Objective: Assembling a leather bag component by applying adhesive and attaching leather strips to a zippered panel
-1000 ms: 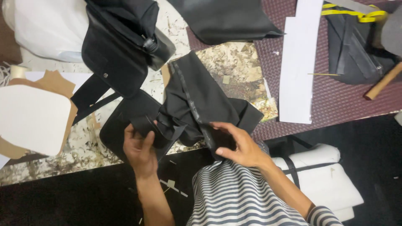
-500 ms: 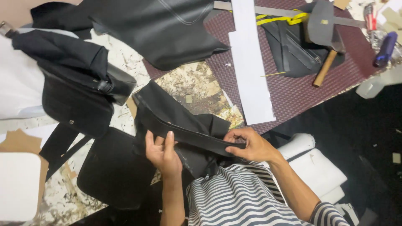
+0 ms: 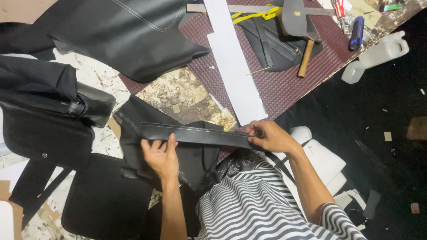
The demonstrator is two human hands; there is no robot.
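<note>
my left hand (image 3: pixel 161 156) and right hand (image 3: pixel 270 136) hold a long black leather strip (image 3: pixel 195 134) stretched level across the lower middle of the frame. left fingers are loosely curled up against its left end, thumb under it; right fingers are pinched shut on its right end. the black fabric piece (image 3: pixel 133 120) under the strip is half hidden by it and by my wrist, shape hard to make out. the black bag (image 3: pixel 53 129) at left is partly covered by dark cloth and its straps run off the lower left. the big black leather panel (image 3: pixel 133 35) is cut off at the top edge. versus half a second back, the strip is now pulled out flat and straight and my hands are wider apart. white plastic jug (image 3: pixel 378 55) at upper right, contents can't tell. hammer (image 3: pixel 306 57) lies on the maroon mat (image 3: pixel 284 89) by the white paper strip (image 3: pixel 233 66).
</note>
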